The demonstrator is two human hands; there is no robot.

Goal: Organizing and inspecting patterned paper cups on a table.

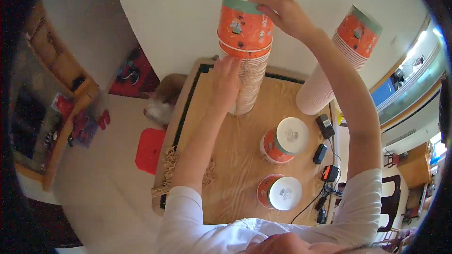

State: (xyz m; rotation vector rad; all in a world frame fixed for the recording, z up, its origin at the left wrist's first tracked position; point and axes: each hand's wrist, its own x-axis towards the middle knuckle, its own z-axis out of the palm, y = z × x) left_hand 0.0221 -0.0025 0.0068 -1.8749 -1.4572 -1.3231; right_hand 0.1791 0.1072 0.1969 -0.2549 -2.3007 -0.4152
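Observation:
A tall stack of nested paper tubs (pixel 252 82) stands on the wooden table near the wall. The topmost tub (pixel 240 26) is orange with a green band at its rim and small printed figures, and its white opening faces up. With my right hand (pixel 282 11) I grip that tub's rim, the fingers closed over the edge. Lower down, my left hand (pixel 227 80) is closed against the side of the stack, just under the top tub; some of its fingertips are hidden. A slight gap shows between the top tub and the rims beneath it.
Another tall tub stack (pixel 332 73) leans at the back right. Two shorter orange tubs, one (pixel 285 138) behind the other (pixel 280 192), stand nearer me. Black power adapters (pixel 325 126) and cables line the right edge. Beige cord (pixel 172 169) lies at the left edge, beside a red stool (pixel 149 150).

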